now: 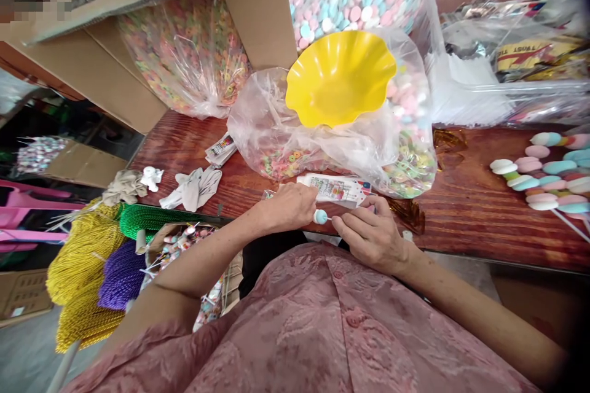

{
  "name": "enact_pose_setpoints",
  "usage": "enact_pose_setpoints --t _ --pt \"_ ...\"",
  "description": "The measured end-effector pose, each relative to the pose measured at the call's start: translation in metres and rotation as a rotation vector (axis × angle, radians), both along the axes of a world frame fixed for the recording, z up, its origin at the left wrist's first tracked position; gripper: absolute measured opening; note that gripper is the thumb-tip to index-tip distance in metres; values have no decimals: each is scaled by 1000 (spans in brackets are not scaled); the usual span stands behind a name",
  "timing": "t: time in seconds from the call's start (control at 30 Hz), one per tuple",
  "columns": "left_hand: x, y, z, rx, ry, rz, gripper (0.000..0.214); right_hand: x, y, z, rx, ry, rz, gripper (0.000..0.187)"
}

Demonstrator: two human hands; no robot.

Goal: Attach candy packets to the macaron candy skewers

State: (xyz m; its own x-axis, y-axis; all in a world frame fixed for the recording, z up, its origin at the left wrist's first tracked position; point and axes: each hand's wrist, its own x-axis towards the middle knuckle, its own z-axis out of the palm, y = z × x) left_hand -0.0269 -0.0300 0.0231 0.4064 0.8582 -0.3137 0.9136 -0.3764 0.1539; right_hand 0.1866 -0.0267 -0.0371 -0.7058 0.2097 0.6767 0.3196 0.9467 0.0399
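Note:
My left hand (290, 206) is closed in a pinch on a small round pale-blue candy (319, 216) at the near edge of the wooden table (470, 196). My right hand (371, 236) is closed on a thin white stick (334, 220) whose tip meets that candy. Both hands hover just above the table edge, in front of a small stack of printed paper labels (338, 189). Behind them lies a clear plastic bag of pastel ring candies (405, 159) with a yellow wavy-edged bowl (338, 77) resting on it.
Finished candy skewers (546, 175) lie at the right. More candy bags (188, 49) and cardboard boxes (106, 67) stand at the back. White gloves (193, 190) lie at the left. Bundles of yellow, green and purple cord (92, 270) hang beside a box of wrapped pieces (184, 239).

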Motion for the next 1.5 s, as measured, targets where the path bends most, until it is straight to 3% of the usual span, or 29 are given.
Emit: enact_pose_setpoints --t 0.23,0.47,0.73,0.87,1.07,1.33,1.43,1.5 --pt "-21 6 6 63 -68 198 39 0 2 4 18 -2 -1 14" --pt "-13 15 12 -134 71 76 36 -2 2 7 36 -6 35 14" --pt "-2 21 18 -215 202 -33 30 -4 -1 6 33 -18 37 16" --pt "-4 18 17 -220 134 -33 29 -4 -2 -2 -3 -5 29 17" --pt "-4 3 8 -76 -56 -53 28 -7 -4 -17 -91 38 -8 25" --pt "-11 -16 7 17 -473 13 31 3 5 -17 -123 123 -64 28" --pt "-28 -13 -1 223 -472 -44 29 5 7 -17 -114 151 -37 33" --pt "-37 -10 -10 341 -357 -101 56 5 8 -15 -126 177 -10 34"
